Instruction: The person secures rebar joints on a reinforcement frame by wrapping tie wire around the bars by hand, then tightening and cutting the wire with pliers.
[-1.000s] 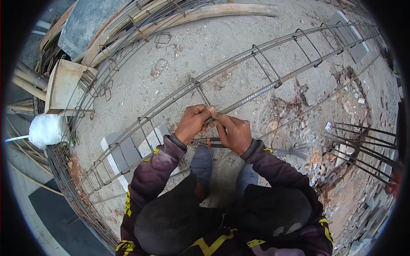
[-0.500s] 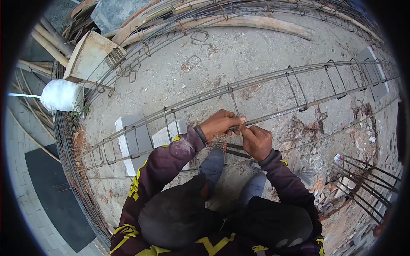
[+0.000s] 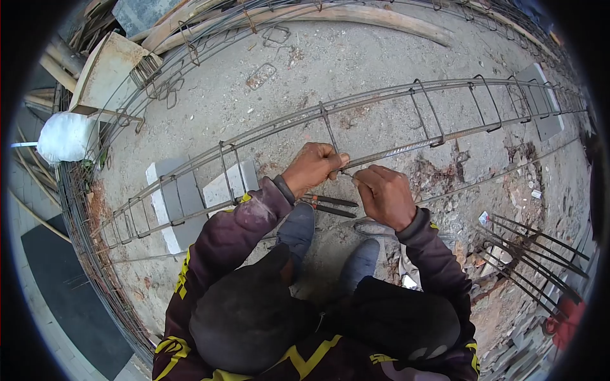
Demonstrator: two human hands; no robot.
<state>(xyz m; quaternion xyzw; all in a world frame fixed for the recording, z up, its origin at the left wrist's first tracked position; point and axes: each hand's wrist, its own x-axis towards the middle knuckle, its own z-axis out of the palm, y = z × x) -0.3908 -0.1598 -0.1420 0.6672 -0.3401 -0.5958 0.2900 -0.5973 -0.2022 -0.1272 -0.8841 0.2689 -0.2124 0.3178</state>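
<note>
A long rebar cage [image 3: 394, 151] with square stirrups runs across the view in front of me. My left hand [image 3: 316, 166] is closed at the cage's near bar, thumb and fingers pinching where a stirrup [image 3: 330, 131] meets it. Just to the right, my right hand [image 3: 386, 195] is closed in a pinch. A short thin wire [image 3: 346, 173] shows between the two hands; the fingers partly hide it. Below my left hand, a hand tool with dark handles [image 3: 335, 209] and a bit of orange lies on the ground by my shoe.
Pale blocks [image 3: 175, 200] lie under the cage at left, another block [image 3: 541, 105] at far right. Upright rebar ends [image 3: 534, 260] stick up at right near a red object [image 3: 565, 325]. Timber [image 3: 356, 18], more cages and a white bundle [image 3: 68, 138] lie around the edge.
My right hand has drawn away from the left, to the right and slightly down. My left hand stays at the stirrup joint. The whole view has shifted a little.
</note>
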